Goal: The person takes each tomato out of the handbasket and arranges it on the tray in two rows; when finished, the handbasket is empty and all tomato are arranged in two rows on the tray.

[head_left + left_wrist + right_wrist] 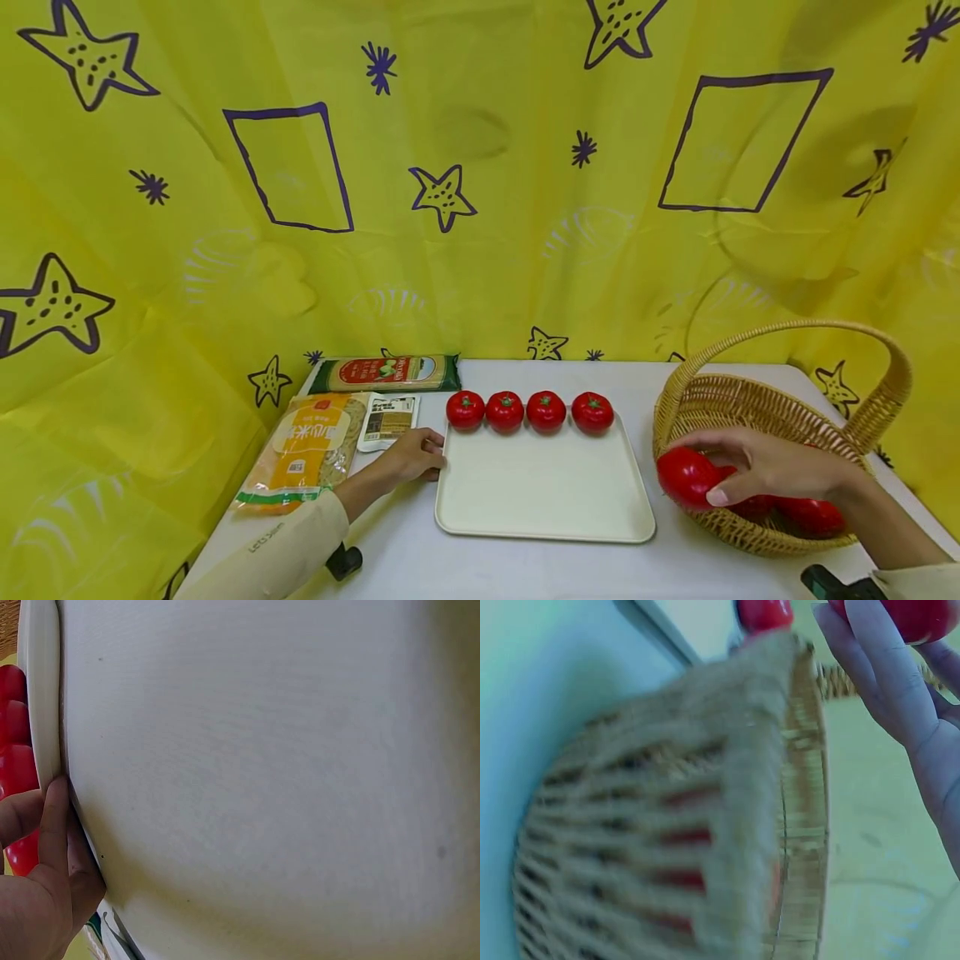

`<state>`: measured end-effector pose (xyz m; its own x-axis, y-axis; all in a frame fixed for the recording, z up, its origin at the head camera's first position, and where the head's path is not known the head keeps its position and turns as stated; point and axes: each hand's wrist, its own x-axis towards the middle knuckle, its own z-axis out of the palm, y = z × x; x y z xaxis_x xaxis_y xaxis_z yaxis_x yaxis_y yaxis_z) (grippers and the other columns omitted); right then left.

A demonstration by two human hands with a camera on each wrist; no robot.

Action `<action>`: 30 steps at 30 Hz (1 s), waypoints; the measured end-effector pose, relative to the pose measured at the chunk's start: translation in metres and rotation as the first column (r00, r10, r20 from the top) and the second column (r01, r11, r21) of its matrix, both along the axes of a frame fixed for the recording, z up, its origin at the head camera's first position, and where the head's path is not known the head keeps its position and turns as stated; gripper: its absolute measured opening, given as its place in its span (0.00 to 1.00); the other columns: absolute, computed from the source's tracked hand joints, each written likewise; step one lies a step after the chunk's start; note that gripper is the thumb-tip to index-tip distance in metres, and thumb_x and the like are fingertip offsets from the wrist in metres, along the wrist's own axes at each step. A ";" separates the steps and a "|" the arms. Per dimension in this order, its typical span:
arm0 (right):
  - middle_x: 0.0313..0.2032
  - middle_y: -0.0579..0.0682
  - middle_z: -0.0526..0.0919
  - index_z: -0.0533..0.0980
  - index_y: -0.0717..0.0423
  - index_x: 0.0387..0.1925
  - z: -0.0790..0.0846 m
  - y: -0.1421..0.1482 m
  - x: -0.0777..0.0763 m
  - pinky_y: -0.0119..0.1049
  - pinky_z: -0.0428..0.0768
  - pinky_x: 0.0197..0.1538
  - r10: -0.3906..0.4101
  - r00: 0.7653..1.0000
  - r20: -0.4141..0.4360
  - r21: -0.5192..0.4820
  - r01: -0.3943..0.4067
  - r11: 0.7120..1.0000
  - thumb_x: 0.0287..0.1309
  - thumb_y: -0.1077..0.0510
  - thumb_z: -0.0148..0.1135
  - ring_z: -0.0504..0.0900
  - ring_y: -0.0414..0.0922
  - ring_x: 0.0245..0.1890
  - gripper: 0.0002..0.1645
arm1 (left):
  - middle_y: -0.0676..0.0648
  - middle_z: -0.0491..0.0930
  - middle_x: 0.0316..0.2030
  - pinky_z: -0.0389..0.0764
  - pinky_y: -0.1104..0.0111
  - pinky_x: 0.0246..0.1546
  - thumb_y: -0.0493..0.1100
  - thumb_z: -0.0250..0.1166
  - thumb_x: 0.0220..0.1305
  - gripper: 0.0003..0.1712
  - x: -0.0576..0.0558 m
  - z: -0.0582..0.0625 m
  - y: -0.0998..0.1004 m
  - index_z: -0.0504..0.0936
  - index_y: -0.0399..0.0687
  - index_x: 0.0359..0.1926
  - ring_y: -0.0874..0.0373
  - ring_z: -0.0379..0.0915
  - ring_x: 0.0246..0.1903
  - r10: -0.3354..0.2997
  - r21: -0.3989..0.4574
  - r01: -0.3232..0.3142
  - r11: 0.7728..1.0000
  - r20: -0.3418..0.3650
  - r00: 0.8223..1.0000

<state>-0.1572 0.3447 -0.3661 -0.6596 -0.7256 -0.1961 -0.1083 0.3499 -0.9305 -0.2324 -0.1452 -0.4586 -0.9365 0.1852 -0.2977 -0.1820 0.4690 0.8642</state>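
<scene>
Below right grip (776, 467), basket (738, 404); clamped on tomato (686, 477); left grip (412, 454) pinches tray (543, 492) edge; likely tray-filling step; next needs leftward carry.

Head view: bright, diffuse light; soft glints on tomatoes (505, 414) at the tray (545, 492)'s far edge. Curtain (480, 275) beyond the tray glows yellow, printed shapes stretched toward frame edges. Left wrist: surface (262, 750) beside the tray dull grey, yellowish shading. Right wrist: blue-green cast; basket (744, 810) beside the tray blurred. Source probably overhead; unconfirmed.
</scene>
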 end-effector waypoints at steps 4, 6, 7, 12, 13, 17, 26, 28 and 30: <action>0.60 0.54 0.79 0.66 0.61 0.69 -0.003 -0.017 0.000 0.39 0.85 0.54 0.047 0.999 0.009 -0.060 -0.046 0.997 0.64 0.67 0.58 0.80 0.49 0.55 0.32 | 0.44 0.74 0.32 0.87 0.68 0.30 0.27 0.67 0.58 0.17 0.000 -0.001 0.000 0.77 0.30 0.49 0.57 0.73 0.27 0.000 0.018 0.000 1.000 0.006 1.000; 0.59 0.55 0.79 0.67 0.61 0.69 -0.004 -0.025 0.000 0.39 0.85 0.54 0.073 0.997 -0.024 -0.085 -0.074 0.994 0.64 0.68 0.57 0.81 0.49 0.55 0.31 | 0.44 0.74 0.31 0.87 0.68 0.30 0.27 0.67 0.57 0.17 0.000 -0.001 0.000 0.77 0.29 0.49 0.57 0.73 0.26 0.000 0.025 0.000 1.000 0.003 1.000; 0.58 0.55 0.80 0.67 0.61 0.68 -0.005 -0.029 0.000 0.38 0.85 0.54 0.080 0.995 -0.050 -0.091 -0.085 0.992 0.63 0.68 0.57 0.81 0.49 0.55 0.31 | 0.45 0.74 0.31 0.87 0.68 0.30 0.27 0.67 0.57 0.17 0.000 0.000 0.000 0.77 0.29 0.49 0.57 0.73 0.26 0.000 0.026 0.000 1.000 0.003 1.000; 0.58 0.55 0.80 0.66 0.60 0.69 -0.006 -0.048 -0.002 0.38 0.85 0.54 0.095 0.991 -0.093 -0.094 -0.104 0.990 0.64 0.66 0.57 0.81 0.48 0.56 0.32 | 0.45 0.74 0.31 0.87 0.68 0.29 0.27 0.67 0.58 0.17 0.000 -0.001 0.000 0.77 0.30 0.49 0.58 0.73 0.26 0.002 0.018 -0.002 1.000 0.005 1.000; 0.59 0.56 0.80 0.66 0.60 0.69 -0.006 -0.051 -0.003 0.38 0.85 0.54 0.094 0.991 -0.093 -0.094 -0.103 0.990 0.64 0.65 0.57 0.81 0.48 0.56 0.32 | 0.45 0.74 0.32 0.87 0.69 0.29 0.27 0.67 0.58 0.17 0.000 -0.001 0.000 0.77 0.30 0.49 0.58 0.73 0.26 0.002 0.016 -0.002 1.000 0.007 1.000; 0.61 0.56 0.78 0.66 0.59 0.69 -0.009 -0.064 -0.007 0.37 0.83 0.56 0.073 0.996 -0.050 -0.093 -0.077 0.993 0.65 0.64 0.57 0.79 0.47 0.58 0.31 | 0.44 0.74 0.32 0.87 0.69 0.29 0.27 0.67 0.58 0.17 0.000 -0.002 0.001 0.77 0.30 0.49 0.58 0.73 0.26 0.005 0.012 -0.005 1.000 0.004 1.000; 0.61 0.54 0.77 0.65 0.66 0.68 -0.017 -0.090 -0.018 0.39 0.84 0.56 0.075 0.994 -0.085 -0.174 -0.089 0.981 0.66 0.65 0.53 0.79 0.45 0.57 0.30 | 0.44 0.74 0.32 0.87 0.68 0.30 0.27 0.67 0.58 0.17 0.001 -0.001 0.001 0.77 0.30 0.49 0.57 0.73 0.27 0.010 0.010 -0.010 1.000 0.007 1.000; 0.61 0.56 0.76 0.66 0.65 0.68 -0.017 -0.095 -0.020 0.39 0.84 0.56 0.065 0.994 -0.085 -0.173 -0.079 0.982 0.66 0.65 0.53 0.79 0.45 0.57 0.29 | 0.44 0.74 0.32 0.87 0.68 0.30 0.27 0.67 0.58 0.17 0.001 -0.001 0.001 0.77 0.30 0.49 0.57 0.73 0.27 0.006 0.010 -0.006 1.000 0.005 1.000; 0.61 0.60 0.75 0.67 0.63 0.67 -0.016 -0.100 -0.021 0.40 0.84 0.55 0.054 0.995 -0.080 -0.164 -0.066 0.984 0.67 0.64 0.54 0.79 0.46 0.57 0.28 | 0.44 0.74 0.32 0.88 0.67 0.31 0.27 0.67 0.58 0.17 0.001 -0.001 0.000 0.76 0.30 0.49 0.57 0.73 0.28 0.001 0.011 -0.001 1.000 0.003 1.000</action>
<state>-0.1787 0.2445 -0.3823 -0.6221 -0.7827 -0.0209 -0.1957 0.1814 -0.9637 -0.2317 -0.1452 -0.4595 -0.9360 0.1870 -0.2982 -0.1849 0.4597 0.8686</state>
